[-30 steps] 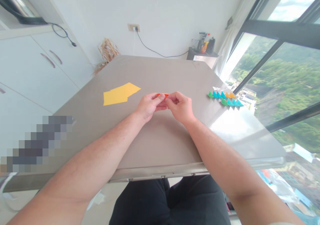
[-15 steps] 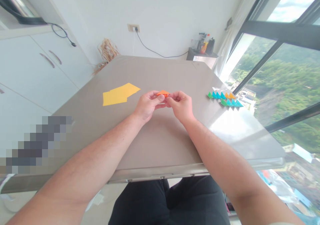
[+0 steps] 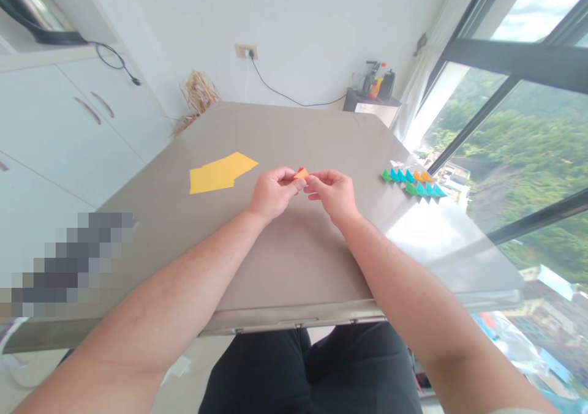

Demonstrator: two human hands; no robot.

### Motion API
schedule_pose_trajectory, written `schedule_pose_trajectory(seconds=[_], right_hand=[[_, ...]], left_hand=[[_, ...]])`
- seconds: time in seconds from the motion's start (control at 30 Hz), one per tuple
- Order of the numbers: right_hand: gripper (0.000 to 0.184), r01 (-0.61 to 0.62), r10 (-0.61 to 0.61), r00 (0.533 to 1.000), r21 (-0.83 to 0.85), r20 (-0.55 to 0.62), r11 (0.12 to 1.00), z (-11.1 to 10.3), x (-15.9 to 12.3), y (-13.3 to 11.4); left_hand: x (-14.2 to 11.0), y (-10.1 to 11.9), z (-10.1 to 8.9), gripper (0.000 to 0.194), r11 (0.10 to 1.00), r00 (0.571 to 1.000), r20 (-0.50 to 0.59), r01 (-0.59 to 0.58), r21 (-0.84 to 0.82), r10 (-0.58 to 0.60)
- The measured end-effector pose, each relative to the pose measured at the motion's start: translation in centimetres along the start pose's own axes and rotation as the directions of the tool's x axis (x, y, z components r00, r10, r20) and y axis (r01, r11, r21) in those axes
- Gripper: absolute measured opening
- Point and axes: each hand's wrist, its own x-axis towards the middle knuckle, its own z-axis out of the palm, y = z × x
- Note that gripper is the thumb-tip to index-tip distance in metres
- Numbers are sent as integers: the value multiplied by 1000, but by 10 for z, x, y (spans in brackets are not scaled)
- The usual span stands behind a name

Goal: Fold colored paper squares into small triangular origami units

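Between my fingertips, above the middle of the table, is a small folded piece of orange paper (image 3: 301,174). My left hand (image 3: 274,192) pinches its left side, thumb in front. From the right, my right hand (image 3: 334,195) grips its lower right edge between thumb and fingers. Both hands are closed, and their fingers cover part of the folds. Left of my hands, overlapping yellow-orange paper sheets (image 3: 215,173) lie flat. Over at the right, several small folded paper boats (image 3: 404,176) in green, blue and orange stand in two rows.
The grey table (image 3: 285,248) has its front edge close to my lap. A pixelated dark object (image 3: 73,258) is at the left edge. Beyond the table, a small cabinet (image 3: 372,105) bears bottles. Windows (image 3: 496,114) line the right side; white cabinets (image 3: 55,132) stand left.
The orange paper has turned between my fingers, from a wide flat triangle to a narrower, tilted shape. My hands have shifted slightly around it.
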Motion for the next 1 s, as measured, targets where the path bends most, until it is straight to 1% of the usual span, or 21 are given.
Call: schedule_pose_trajectory(seconds=[0.13,0.2,0.27,0.33,0.37,0.43,0.53,0.67,0.77,0.9,1.0], right_hand=[[19,-10,10,1000,8,17,1000,1,-1,-2],[19,-5,5,1000,3,24,1000,1,-2,-2],[23,41,-41,999,6,24,999,1,-3,-3],[30,118,-118,992,16,33,993,0,-2,-2],[31,154,-154,987,19,42,988,-1,-2,-2],[28,195,-195,978,6,68,981,-2,-1,-1],[18,210,-207,975,-35,78,977,-3,1,1],[17,210,-208,976,-22,72,978,-3,2,3],[18,209,-207,975,-10,84,978,-3,1,3],[19,244,-239,965,-39,110,969,-6,2,4],[16,279,-268,957,-100,111,955,-9,2,3]], left_hand=[[0,-1,0,34,999,998,-51,-41,-9,41],[1,-1,0,45,999,996,-82,-37,-38,33],[1,0,0,59,997,996,-84,-12,-76,6],[2,1,0,66,993,997,-66,19,-120,-27],[1,1,0,66,989,998,-53,30,-142,-38],[1,3,0,61,984,999,-26,42,-173,-47],[0,5,-1,53,977,999,12,53,-205,-51],[0,7,-1,45,970,999,41,42,-240,-33],[0,8,-2,37,975,998,55,16,-219,-4],[0,9,-5,34,992,999,43,-18,-123,24],[2,11,-9,37,987,1000,26,14,-160,-10]])
